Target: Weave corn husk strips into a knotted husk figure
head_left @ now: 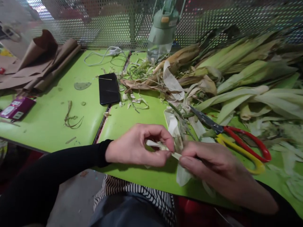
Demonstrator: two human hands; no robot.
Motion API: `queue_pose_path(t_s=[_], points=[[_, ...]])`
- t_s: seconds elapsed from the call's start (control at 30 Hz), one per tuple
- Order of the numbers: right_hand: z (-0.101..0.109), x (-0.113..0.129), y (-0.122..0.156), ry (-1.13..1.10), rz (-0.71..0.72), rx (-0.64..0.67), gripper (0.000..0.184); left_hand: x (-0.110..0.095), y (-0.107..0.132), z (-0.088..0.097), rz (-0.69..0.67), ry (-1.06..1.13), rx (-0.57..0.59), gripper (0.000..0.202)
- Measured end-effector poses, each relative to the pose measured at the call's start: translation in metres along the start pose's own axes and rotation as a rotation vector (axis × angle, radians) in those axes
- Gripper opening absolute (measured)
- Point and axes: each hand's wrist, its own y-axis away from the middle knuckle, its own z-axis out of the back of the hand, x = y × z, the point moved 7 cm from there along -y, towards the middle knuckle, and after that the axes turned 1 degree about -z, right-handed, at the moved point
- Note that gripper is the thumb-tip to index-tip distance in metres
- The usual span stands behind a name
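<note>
Both my hands meet over the front of the green table, pinching pale strips of corn husk (176,155). My left hand (139,146) has thumb and forefinger closed on one end, and a short whitish piece sticks out inside its curled fingers. Close beside it, my right hand (210,164) grips the same husk between thumb and fingers. A wider translucent husk piece (183,175) hangs below the right fingers. Just past the right hand lie scissors (222,129) with one red and one yellow handle, their dark blades pointing up and left.
A heap of corn husks (236,69) covers the right and back, with scraps (139,102) scattered around. A black phone (109,89), white cable (106,55), water bottle (162,34), purple box (17,108) and brown paper (44,66) stand or lie farther off. A perforated screen (106,26) bounds the back.
</note>
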Motion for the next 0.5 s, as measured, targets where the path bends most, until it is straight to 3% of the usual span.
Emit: queue_pose_path(t_s=[0.1,0.23,0.37,0.5], points=[[0.005,0.0,0.001,-0.018,0.002,0.004,0.029,-0.003,0.001,0.005,-0.01,-0.006,-0.027,0.013],[0.011,-0.01,-0.002,0.036,-0.093,-0.078,0.033,0.001,-0.002,0.01,0.042,0.045,0.076,0.015],[0.018,-0.02,-0.003,0.097,-0.195,-0.176,0.02,0.006,-0.004,0.017,0.037,0.123,0.108,0.026],[0.013,-0.017,-0.006,0.16,-0.114,-0.163,0.02,0.01,-0.003,0.012,0.005,0.051,0.14,0.035]])
